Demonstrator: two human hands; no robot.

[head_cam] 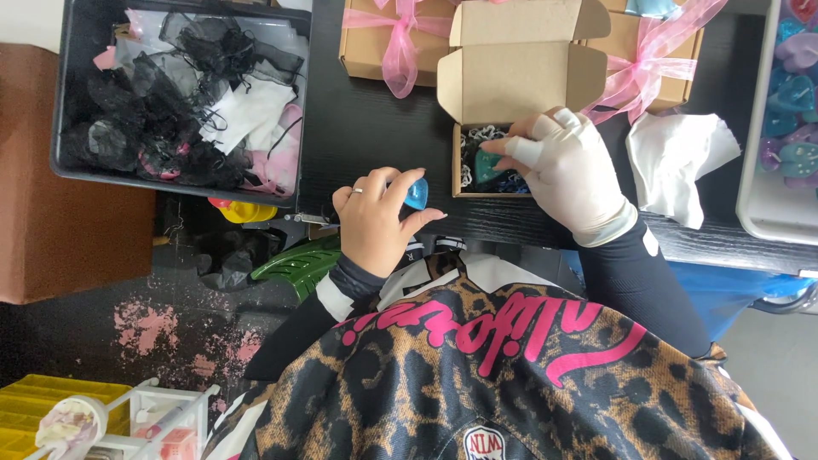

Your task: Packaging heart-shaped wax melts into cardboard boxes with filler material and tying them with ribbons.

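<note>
Left hand (375, 215) pinches blue piece (417, 193); right hand (569, 170) teal piece (488, 165).

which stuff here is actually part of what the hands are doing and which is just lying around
In use:
- left hand holding a blue piece
- gloved right hand setting a teal piece into the open box

Lying about:
- black bin of mesh bags
- ribboned boxes
- white tissue
- tray of coloured pieces
</note>
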